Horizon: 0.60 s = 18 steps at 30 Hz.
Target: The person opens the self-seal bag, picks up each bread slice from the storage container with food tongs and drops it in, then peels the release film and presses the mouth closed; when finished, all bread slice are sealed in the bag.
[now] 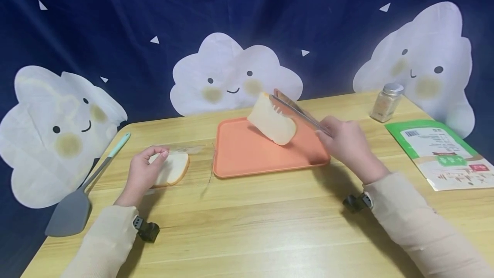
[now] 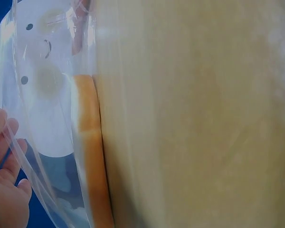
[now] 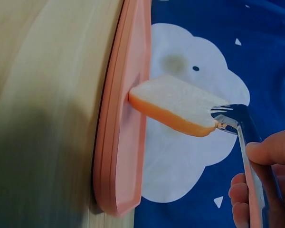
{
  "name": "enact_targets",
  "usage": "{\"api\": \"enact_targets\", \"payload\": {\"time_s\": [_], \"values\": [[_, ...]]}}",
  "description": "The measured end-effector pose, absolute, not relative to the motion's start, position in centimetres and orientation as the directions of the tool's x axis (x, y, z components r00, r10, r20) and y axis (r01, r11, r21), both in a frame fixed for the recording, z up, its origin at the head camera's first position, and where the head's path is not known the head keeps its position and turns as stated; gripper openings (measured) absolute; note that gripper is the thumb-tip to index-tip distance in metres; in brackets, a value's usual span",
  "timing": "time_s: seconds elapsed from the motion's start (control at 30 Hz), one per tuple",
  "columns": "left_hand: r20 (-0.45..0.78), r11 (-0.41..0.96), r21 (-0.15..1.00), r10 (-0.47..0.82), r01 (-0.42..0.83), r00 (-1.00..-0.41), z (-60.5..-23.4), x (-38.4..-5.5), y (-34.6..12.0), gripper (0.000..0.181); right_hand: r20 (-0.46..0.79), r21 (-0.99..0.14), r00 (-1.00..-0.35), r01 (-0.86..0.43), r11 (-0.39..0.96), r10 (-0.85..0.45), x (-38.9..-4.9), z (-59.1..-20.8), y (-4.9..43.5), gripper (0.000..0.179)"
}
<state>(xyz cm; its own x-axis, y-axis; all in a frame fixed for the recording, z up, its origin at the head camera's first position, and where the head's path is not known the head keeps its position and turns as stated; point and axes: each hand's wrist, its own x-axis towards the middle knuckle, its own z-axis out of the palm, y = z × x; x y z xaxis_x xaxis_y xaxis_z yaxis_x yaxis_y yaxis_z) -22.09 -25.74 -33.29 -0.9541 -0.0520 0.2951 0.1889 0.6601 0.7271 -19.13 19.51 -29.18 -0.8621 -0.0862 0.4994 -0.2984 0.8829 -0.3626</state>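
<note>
My right hand (image 1: 345, 143) grips metal tongs (image 1: 301, 113), whose toothed tips clamp the upper edge of a bread slice (image 1: 272, 121). That slice hangs tilted over the orange tray (image 1: 247, 153); in the right wrist view its lower end reaches inside the tray's rim (image 3: 121, 142). To the left, my left hand (image 1: 144, 170) pinches the edge of a clear plastic bag (image 2: 28, 156) between thumb and fingers. Inside the bag, another bread slice (image 1: 175, 168) with a brown crust lies on the table.
A grey spatula (image 1: 71, 211) with a mint handle lies at the table's left edge. On the right stand a glass jar (image 1: 387, 102) with a metal lid and, lying flat, a green and white packet (image 1: 440, 153). A dark blue cloud-print curtain (image 1: 231, 3) hangs behind the table.
</note>
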Motion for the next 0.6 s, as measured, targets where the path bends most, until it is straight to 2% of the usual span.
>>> {"api": "enact_targets", "payload": {"time_s": [0.4,0.47,0.6], "values": [[0.282,0.657,0.732,-0.054,0.179,-0.958,-33.2,-22.0,-25.6,0.027,0.604,-0.242,-0.764,-0.447,0.861,-0.227,-18.2,-29.6,18.3,0.012],[0.277,0.659,0.732,-0.054,0.174,-0.959,-33.2,-22.0,-25.6,0.028,0.592,-0.229,-0.768,-0.451,0.863,-0.244,-18.2,-29.7,18.2,0.014],[0.277,0.654,0.735,-0.048,0.18,-0.96,-33.2,-22.0,-25.6,0.027,0.508,-0.248,-0.827,-0.408,0.879,-0.241,-18.6,-30.1,18.4,0.024]]}}
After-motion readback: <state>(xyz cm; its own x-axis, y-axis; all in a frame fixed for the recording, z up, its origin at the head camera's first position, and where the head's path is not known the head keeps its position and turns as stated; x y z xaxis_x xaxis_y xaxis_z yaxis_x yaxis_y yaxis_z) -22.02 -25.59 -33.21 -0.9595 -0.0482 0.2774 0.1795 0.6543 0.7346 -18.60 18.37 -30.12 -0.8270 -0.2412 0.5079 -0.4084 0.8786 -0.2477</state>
